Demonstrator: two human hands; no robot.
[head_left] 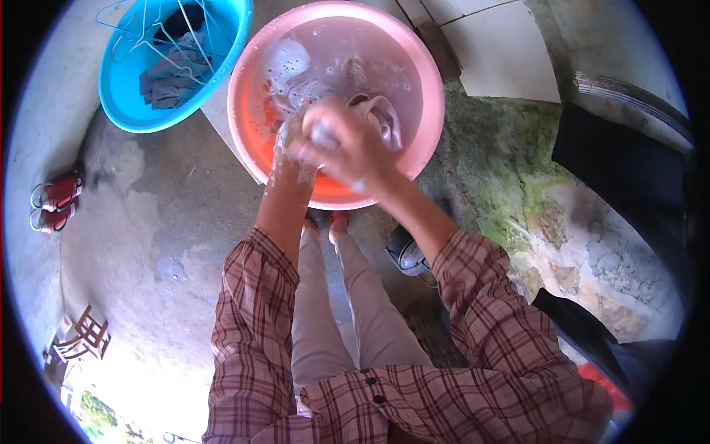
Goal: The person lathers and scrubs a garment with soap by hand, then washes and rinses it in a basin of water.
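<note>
Apparent rubbing step: the foamy left hand [294,140] meets the blurred right hand [353,142] above soapy water in the pink basin [433,92], near submerged cloth [383,117]; neither hand's grip can be told.

Basin [433,96] pink (orange inside); tub [118,107] bright blue; shirt [518,325] pink-brown plaid.

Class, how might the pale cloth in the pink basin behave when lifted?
The pale cloth would likely hang floppy, as it lies in loose folds. Sitting in cloudy water, it is probably heavy for its size. Nearby suds suggest it may be slippery.
</note>
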